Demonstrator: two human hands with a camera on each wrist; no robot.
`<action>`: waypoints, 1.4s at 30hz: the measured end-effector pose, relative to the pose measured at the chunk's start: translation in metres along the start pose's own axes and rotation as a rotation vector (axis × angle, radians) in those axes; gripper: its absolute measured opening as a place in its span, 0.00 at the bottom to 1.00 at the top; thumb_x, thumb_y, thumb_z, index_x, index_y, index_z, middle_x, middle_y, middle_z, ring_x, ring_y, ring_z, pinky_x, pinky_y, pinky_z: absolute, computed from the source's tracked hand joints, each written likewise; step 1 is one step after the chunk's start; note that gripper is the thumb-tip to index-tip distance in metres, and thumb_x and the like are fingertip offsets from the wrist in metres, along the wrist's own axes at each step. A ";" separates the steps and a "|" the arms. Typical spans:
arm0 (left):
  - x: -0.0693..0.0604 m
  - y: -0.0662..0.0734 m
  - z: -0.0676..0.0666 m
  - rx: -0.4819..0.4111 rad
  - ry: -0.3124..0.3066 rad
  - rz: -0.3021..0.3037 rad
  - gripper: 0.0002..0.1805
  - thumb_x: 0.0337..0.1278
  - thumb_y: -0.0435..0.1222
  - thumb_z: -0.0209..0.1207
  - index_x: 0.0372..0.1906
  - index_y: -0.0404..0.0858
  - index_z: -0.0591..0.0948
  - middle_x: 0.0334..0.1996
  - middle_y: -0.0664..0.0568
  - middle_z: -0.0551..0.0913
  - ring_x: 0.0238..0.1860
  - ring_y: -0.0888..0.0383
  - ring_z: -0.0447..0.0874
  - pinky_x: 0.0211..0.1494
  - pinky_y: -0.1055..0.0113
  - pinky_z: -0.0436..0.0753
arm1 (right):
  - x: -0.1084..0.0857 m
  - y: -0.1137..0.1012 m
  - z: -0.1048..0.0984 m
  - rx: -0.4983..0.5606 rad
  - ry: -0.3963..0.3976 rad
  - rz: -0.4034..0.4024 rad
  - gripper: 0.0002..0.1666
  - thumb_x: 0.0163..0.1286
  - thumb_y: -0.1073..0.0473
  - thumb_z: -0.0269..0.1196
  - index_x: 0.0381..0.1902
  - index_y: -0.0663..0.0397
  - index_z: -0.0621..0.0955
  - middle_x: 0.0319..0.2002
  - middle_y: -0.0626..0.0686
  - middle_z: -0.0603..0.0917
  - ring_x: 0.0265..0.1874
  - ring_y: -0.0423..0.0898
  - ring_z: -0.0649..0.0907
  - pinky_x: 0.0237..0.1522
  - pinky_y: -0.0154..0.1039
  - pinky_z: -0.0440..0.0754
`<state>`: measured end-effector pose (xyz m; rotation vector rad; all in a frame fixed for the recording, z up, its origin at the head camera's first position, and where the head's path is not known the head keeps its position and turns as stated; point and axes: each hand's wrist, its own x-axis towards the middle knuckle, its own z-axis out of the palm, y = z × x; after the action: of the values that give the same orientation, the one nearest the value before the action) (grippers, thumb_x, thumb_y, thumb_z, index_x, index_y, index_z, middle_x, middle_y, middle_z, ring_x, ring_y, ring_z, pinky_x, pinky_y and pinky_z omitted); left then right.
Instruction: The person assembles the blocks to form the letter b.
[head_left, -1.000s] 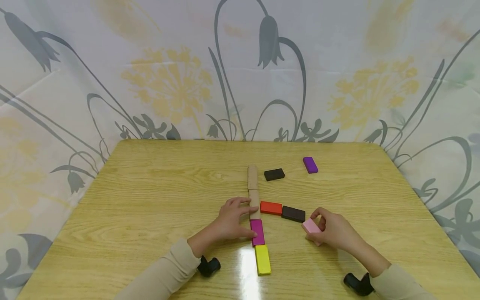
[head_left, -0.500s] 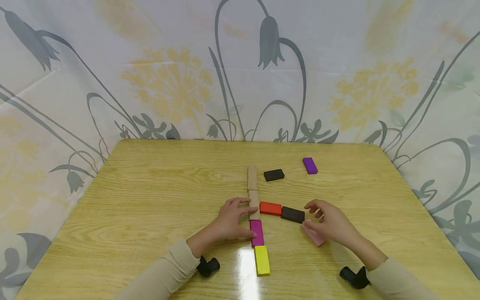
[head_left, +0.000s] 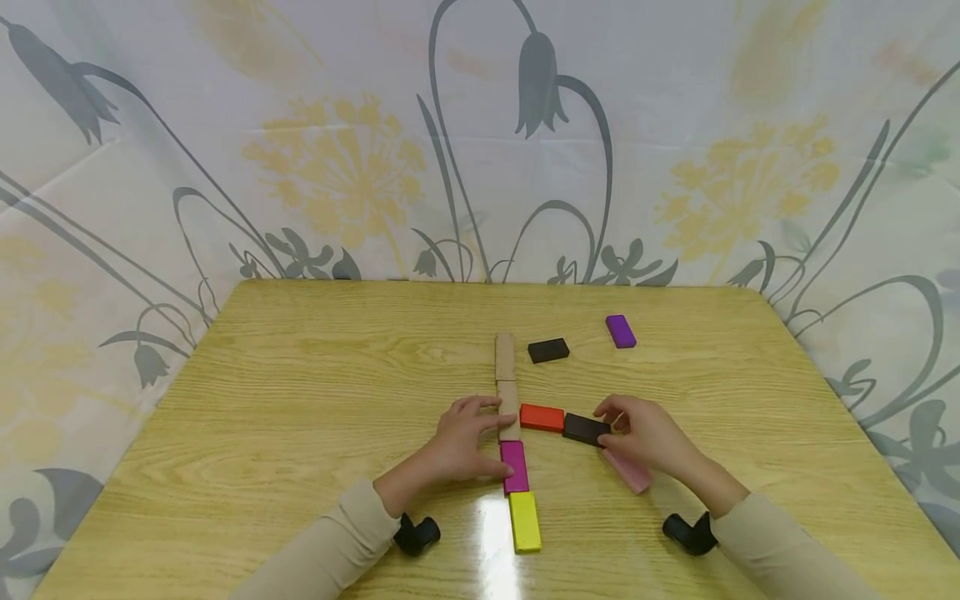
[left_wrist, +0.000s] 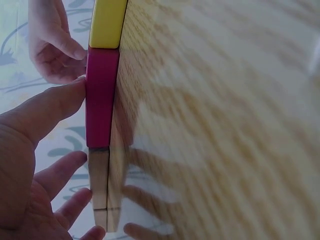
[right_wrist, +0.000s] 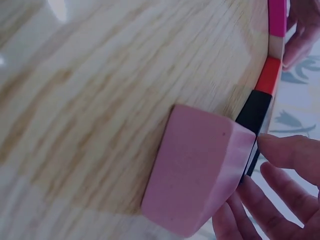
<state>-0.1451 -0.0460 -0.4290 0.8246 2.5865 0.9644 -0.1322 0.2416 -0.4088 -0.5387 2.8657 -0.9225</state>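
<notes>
In the head view a black block [head_left: 581,428] lies at an angle against the right end of a red block [head_left: 542,417]. My right hand [head_left: 651,435] pinches the black block's right end, thumb on the near side and fingers beyond. Below that thumb is a slanted pink block [head_left: 630,473]; whether it touches the black one I cannot tell. My left hand [head_left: 463,442] rests its fingers, spread, against a row: a beige block [head_left: 507,395] under the fingers, a magenta block [head_left: 513,454] at the thumb. The thumb [left_wrist: 67,97] meets the magenta block's upper edge in the left wrist view.
The row continues with another beige block [head_left: 505,356] at the far end and a yellow block [head_left: 525,522] at the near end. Loose behind lie a second black block [head_left: 548,350] and a purple block [head_left: 620,331]. A patterned cloth [head_left: 480,167] hangs behind the wooden table [head_left: 315,358].
My right hand has let go of the pink block, leaving it slanted on the table, and moved left onto the black block's end. My left hand stays in place.
</notes>
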 end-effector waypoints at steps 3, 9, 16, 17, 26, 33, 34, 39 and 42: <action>0.000 0.000 0.000 0.000 0.000 0.001 0.37 0.42 0.46 0.71 0.62 0.43 0.74 0.66 0.47 0.61 0.67 0.42 0.49 0.64 0.43 0.51 | 0.001 0.000 0.000 0.008 -0.001 0.014 0.14 0.54 0.65 0.69 0.39 0.61 0.80 0.32 0.50 0.81 0.30 0.44 0.79 0.33 0.41 0.77; 0.000 -0.001 0.001 0.001 0.000 -0.004 0.37 0.42 0.46 0.71 0.62 0.44 0.74 0.66 0.48 0.61 0.67 0.42 0.49 0.64 0.42 0.51 | 0.003 0.001 0.000 0.007 -0.004 0.048 0.12 0.54 0.64 0.69 0.38 0.59 0.81 0.29 0.48 0.79 0.28 0.42 0.78 0.31 0.39 0.76; 0.001 -0.002 0.001 0.005 0.001 0.006 0.37 0.42 0.47 0.71 0.62 0.44 0.74 0.65 0.47 0.61 0.67 0.42 0.50 0.63 0.42 0.52 | 0.004 -0.001 0.000 0.008 -0.008 0.058 0.12 0.55 0.64 0.68 0.38 0.60 0.81 0.28 0.48 0.79 0.27 0.42 0.77 0.30 0.39 0.76; 0.001 -0.002 0.001 0.006 0.000 0.007 0.37 0.42 0.47 0.71 0.62 0.44 0.74 0.65 0.47 0.61 0.66 0.42 0.50 0.63 0.42 0.52 | 0.004 -0.001 -0.001 0.006 -0.009 0.060 0.12 0.55 0.64 0.68 0.38 0.60 0.81 0.28 0.48 0.79 0.27 0.42 0.78 0.30 0.39 0.76; 0.001 -0.003 0.002 0.012 0.005 0.002 0.37 0.41 0.47 0.71 0.62 0.44 0.74 0.65 0.48 0.61 0.66 0.42 0.51 0.63 0.43 0.52 | 0.014 0.003 -0.015 0.007 0.083 0.085 0.12 0.58 0.63 0.65 0.39 0.64 0.80 0.29 0.50 0.79 0.28 0.46 0.79 0.31 0.41 0.76; 0.001 -0.003 0.002 0.019 0.004 0.003 0.37 0.41 0.47 0.71 0.62 0.44 0.74 0.65 0.48 0.62 0.66 0.43 0.51 0.63 0.43 0.53 | 0.025 0.012 -0.027 -0.003 0.207 0.101 0.12 0.59 0.64 0.65 0.39 0.66 0.79 0.30 0.56 0.81 0.30 0.53 0.81 0.32 0.47 0.78; 0.001 -0.003 0.002 0.018 0.004 0.003 0.37 0.41 0.47 0.71 0.62 0.44 0.74 0.65 0.48 0.61 0.66 0.43 0.51 0.63 0.43 0.53 | 0.026 0.013 -0.028 0.000 0.222 0.106 0.12 0.60 0.64 0.64 0.40 0.67 0.78 0.31 0.57 0.81 0.31 0.54 0.81 0.32 0.47 0.78; 0.001 -0.003 0.002 0.012 0.006 0.005 0.37 0.41 0.47 0.71 0.62 0.44 0.74 0.65 0.48 0.61 0.66 0.42 0.51 0.63 0.42 0.52 | 0.035 0.020 -0.030 0.003 0.275 0.141 0.13 0.61 0.63 0.64 0.40 0.67 0.78 0.32 0.59 0.81 0.33 0.56 0.80 0.34 0.49 0.78; 0.001 -0.003 0.002 0.018 0.009 0.010 0.37 0.41 0.47 0.71 0.62 0.44 0.74 0.65 0.48 0.62 0.66 0.42 0.52 0.62 0.43 0.53 | 0.040 0.025 -0.032 0.006 0.294 0.158 0.14 0.61 0.63 0.64 0.41 0.68 0.78 0.33 0.61 0.81 0.34 0.57 0.80 0.35 0.50 0.77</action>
<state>-0.1460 -0.0467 -0.4324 0.8402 2.6054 0.9507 -0.1834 0.2640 -0.3966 -0.1830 3.1033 -1.0627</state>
